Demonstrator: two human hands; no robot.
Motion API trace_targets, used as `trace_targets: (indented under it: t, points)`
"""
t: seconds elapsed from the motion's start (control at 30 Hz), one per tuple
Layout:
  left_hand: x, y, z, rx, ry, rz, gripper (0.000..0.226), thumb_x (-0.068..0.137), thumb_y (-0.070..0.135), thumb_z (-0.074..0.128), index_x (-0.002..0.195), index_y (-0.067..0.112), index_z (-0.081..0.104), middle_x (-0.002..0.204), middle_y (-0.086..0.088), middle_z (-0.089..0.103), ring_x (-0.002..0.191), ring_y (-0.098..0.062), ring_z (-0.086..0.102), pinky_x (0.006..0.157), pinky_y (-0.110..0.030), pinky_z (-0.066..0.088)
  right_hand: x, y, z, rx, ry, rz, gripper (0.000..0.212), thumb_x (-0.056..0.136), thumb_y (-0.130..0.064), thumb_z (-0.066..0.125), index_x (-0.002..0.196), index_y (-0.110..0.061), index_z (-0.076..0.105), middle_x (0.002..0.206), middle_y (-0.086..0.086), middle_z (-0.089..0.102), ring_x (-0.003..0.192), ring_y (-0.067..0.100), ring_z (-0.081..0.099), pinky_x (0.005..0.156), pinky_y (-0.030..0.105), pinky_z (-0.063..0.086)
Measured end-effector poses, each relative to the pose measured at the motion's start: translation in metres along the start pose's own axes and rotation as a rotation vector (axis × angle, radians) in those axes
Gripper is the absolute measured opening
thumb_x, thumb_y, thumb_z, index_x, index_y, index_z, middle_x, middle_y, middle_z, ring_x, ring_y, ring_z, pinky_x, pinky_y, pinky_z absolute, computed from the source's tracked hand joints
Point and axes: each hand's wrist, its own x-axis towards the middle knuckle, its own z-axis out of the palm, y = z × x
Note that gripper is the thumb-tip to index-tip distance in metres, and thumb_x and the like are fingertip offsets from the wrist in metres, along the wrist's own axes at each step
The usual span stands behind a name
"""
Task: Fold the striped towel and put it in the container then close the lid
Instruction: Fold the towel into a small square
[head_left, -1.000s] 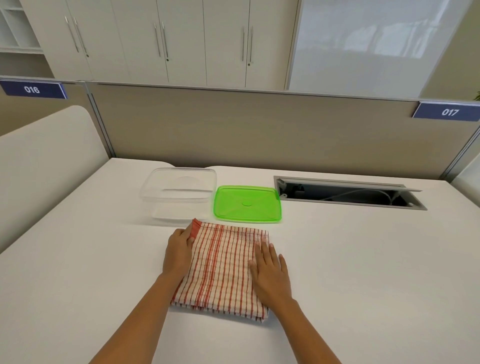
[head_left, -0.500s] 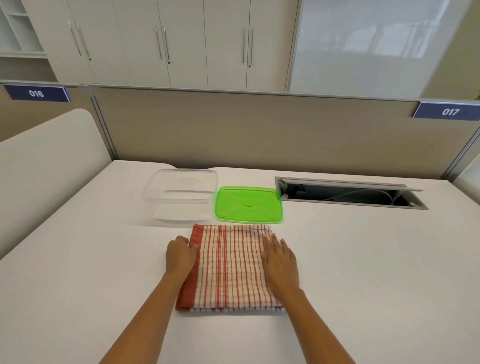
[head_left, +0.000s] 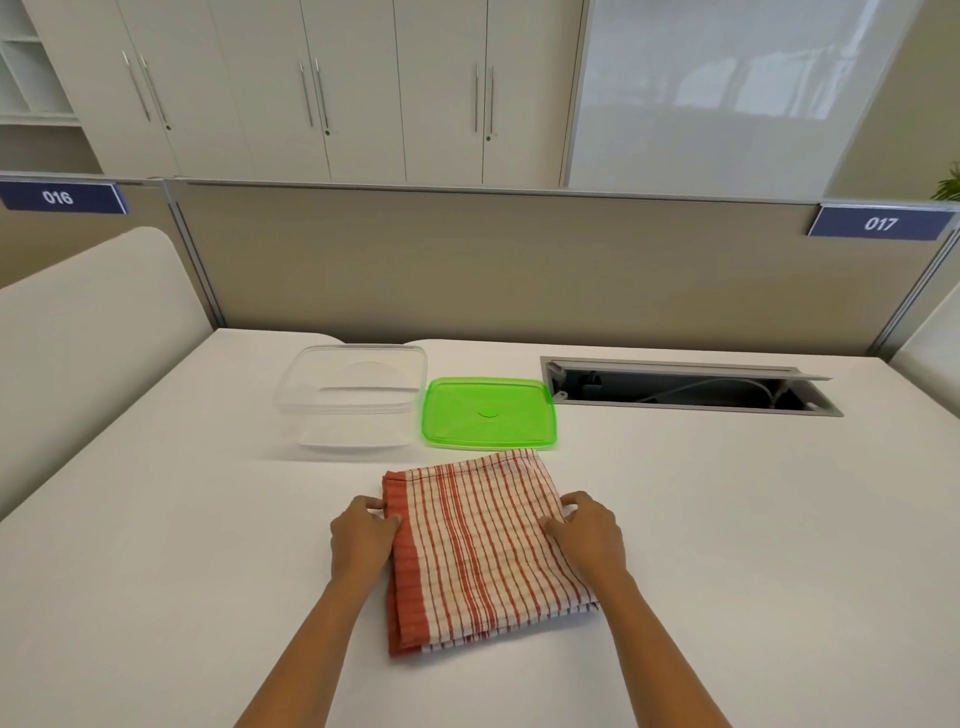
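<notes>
The red-and-white striped towel lies folded into a thick rectangle on the white table, slightly turned. My left hand pinches its left edge near the red border. My right hand grips its right edge with curled fingers. Beyond the towel stands the clear plastic container, open and empty. Its green lid lies flat on the table just to the container's right.
An open cable hatch is cut into the table at the back right. A beige partition wall closes off the far edge. A rounded white divider rises along the left side.
The towel has turned a little anticlockwise. My right hand went from lying flat on the towel to gripping its right edge; my left hand now pinches the left edge.
</notes>
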Motion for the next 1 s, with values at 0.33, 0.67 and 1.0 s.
trace_targets:
  t: [0.33,0.67,1.0]
  points:
    - [-0.012,-0.008,0.002,-0.05,0.05,0.26,0.021,0.081,0.009,0.067,0.101,0.011,0.059,0.075,-0.008,0.063,0.067,-0.024,0.061,0.058,-0.023,0.046,-0.003,-0.011,-0.014,-0.07,0.106,-0.083,0.03,0.092,-0.031,0.05,0.117,-0.015,0.058,0.115,0.007,0.063,0.103,0.025,0.06,0.085,0.035,0.048]
    - [-0.002,0.039,0.017,0.056,-0.034,0.565,0.025,0.081,0.008,0.065,0.105,0.017,0.063,0.09,-0.002,0.056,0.071,-0.009,0.053,0.071,-0.022,0.042,-0.008,-0.048,-0.025,-0.094,0.155,-0.327,0.028,0.092,-0.034,0.051,0.117,-0.022,0.059,0.113,0.003,0.064,0.1,0.02,0.061,0.084,0.034,0.05]
    - [0.035,0.105,0.007,0.026,-0.567,0.613,0.081,0.07,0.022,0.079,0.139,0.027,0.037,0.14,-0.002,0.048,0.131,-0.012,0.04,0.111,-0.032,0.03,-0.012,-0.068,-0.073,-0.058,-0.1,-0.625,0.02,0.09,-0.041,0.052,0.109,-0.039,0.06,0.1,-0.012,0.06,0.082,0.004,0.052,0.079,0.028,0.047]
